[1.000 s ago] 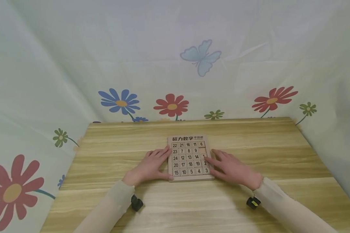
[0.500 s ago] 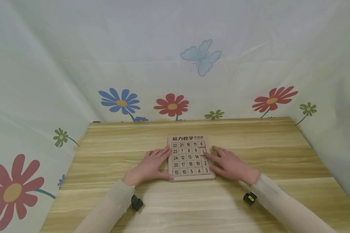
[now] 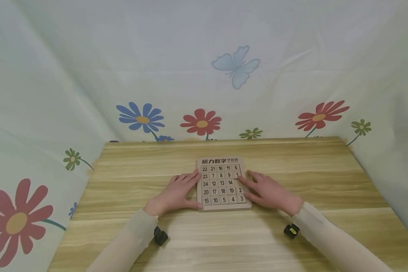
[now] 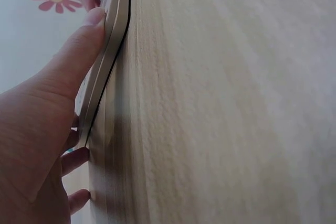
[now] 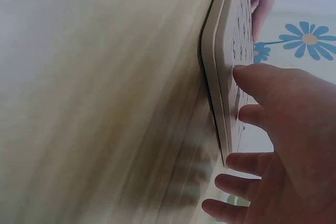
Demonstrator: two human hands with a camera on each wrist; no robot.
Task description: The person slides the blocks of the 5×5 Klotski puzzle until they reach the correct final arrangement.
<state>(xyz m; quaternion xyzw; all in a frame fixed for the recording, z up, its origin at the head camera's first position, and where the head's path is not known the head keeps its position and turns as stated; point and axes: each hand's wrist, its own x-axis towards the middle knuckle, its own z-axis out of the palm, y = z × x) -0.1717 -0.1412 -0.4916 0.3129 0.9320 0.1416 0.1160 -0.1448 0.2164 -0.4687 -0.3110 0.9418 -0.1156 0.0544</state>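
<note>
Having climbed one row in the right-hand column over the past second, the tile numbered 1 (image 3: 237, 175) is now sitting directly below the tile numbered 6 (image 3: 236, 167), while a gap (image 3: 238, 183) is showing beneath it, just right of the tile numbered 14 (image 3: 230, 183). Wooden and square-cornered to the eye of neither wrist camera, the number board (image 3: 224, 207) is lying flat near the middle of the wood-grain surface (image 3: 224, 241), between a person's two hands. The right hand (image 3: 268, 192) is reaching in from the board's right side, its fingers spread and gently bent, gripping nothing; the index fingertip is meeting the lower edge of the 1, and the thumb is resting by the board's right border. The left hand (image 3: 176, 193) is steadying the opposite side, its fingers extended and parted wide from the thumb, which is pressing the rim near the lower left corner; nothing is being clasped. Pale sleeves (image 3: 122, 245) are covering both forearms. Behind, a white backdrop (image 3: 173, 68) is displaying a blue butterfly (image 3: 237, 68) above a row of colorful flowers.
</note>
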